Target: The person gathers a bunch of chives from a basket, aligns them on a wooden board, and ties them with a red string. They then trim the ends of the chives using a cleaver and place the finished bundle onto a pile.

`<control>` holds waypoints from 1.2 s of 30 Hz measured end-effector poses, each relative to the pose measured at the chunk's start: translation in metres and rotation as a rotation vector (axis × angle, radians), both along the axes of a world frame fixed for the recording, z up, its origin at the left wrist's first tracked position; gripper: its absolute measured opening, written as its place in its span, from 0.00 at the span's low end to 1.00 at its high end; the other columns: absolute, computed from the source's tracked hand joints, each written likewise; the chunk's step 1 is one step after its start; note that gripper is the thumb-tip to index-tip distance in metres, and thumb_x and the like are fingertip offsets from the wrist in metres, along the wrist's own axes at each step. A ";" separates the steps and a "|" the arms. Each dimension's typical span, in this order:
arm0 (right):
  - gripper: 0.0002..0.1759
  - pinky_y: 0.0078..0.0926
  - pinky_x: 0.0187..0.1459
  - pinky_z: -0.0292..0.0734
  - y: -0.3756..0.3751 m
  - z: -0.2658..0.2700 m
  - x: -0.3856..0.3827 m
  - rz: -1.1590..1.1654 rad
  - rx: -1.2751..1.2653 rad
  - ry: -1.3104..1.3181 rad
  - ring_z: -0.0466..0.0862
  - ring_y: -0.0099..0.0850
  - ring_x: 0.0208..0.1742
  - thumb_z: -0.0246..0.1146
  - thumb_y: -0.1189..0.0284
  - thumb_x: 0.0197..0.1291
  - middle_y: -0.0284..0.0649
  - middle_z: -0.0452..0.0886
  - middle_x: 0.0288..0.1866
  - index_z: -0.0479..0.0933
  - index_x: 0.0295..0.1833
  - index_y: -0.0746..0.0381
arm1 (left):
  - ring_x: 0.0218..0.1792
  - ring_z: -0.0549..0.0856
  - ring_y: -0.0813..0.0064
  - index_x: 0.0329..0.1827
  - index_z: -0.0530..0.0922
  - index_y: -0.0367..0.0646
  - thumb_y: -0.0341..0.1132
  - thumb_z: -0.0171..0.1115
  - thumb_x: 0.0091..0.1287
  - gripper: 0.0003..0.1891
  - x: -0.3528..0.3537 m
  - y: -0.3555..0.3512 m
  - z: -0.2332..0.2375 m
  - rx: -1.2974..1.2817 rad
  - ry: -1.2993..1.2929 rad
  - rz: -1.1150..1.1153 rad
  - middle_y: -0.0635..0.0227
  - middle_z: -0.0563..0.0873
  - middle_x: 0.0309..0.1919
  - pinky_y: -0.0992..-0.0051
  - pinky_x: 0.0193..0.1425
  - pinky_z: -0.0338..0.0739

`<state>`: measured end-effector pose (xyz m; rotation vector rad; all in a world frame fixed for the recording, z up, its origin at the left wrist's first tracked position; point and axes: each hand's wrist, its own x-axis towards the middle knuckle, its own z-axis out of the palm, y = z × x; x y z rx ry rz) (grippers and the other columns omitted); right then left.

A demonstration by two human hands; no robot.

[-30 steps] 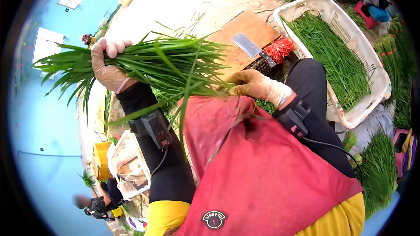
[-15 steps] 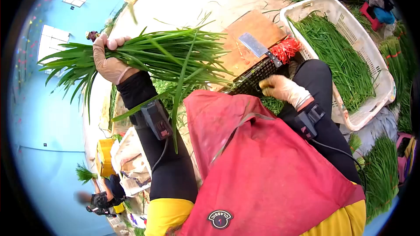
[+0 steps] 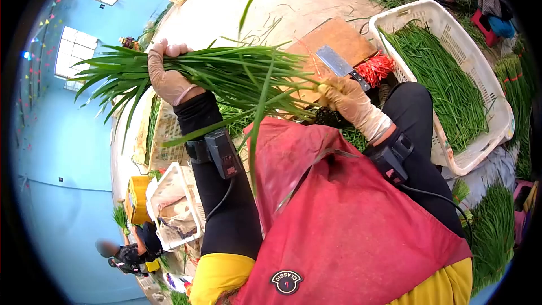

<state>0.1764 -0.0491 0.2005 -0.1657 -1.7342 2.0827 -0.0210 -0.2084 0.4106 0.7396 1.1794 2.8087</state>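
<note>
My gloved left hand is wrapped round a bunch of long green stalks, held out level at the upper left. The leafy tips spread left of it and the stalk ends point right. At those ends, my gloved right hand has its fingers pressed together on stalk ends. Just behind the right hand lie a cleaver and a brown board. Beside the cleaver's handle is a bundle of red ties.
A white basket of green stalks stands at the right. More stalks lie at the lower right. Another white crate stands at the left, near a yellow container and another person holding greens.
My right hand has moved up and left from above my knee to the stalk ends. My left hand and the bunch have shifted slightly right.
</note>
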 end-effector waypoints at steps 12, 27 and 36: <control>0.15 0.15 0.27 0.69 0.062 -0.044 0.030 -0.092 0.136 -0.407 0.71 0.16 0.22 0.58 0.74 0.70 0.26 0.75 0.27 0.79 0.60 0.61 | 0.26 0.80 0.72 0.33 0.79 0.35 0.25 0.66 0.62 0.04 -0.047 -0.024 0.004 0.008 0.072 0.044 0.64 0.80 0.24 0.74 0.36 0.81; 0.12 0.41 0.50 0.80 0.104 -0.027 0.045 0.238 1.449 -1.104 0.86 0.44 0.47 0.63 0.65 0.54 0.49 0.86 0.40 0.87 0.42 0.56 | 0.27 0.78 0.72 0.33 0.76 0.39 0.29 0.64 0.67 0.06 -0.077 -0.064 0.024 0.021 0.067 0.097 0.68 0.78 0.24 0.71 0.39 0.80; 0.21 0.27 0.54 0.74 0.007 0.035 -0.030 0.039 0.629 -0.027 0.82 0.33 0.50 0.60 0.62 0.67 0.45 0.83 0.50 0.78 0.58 0.65 | 0.28 0.76 0.75 0.35 0.74 0.41 0.33 0.63 0.68 0.08 -0.037 -0.040 0.022 0.038 0.046 -0.091 0.71 0.75 0.23 0.76 0.33 0.76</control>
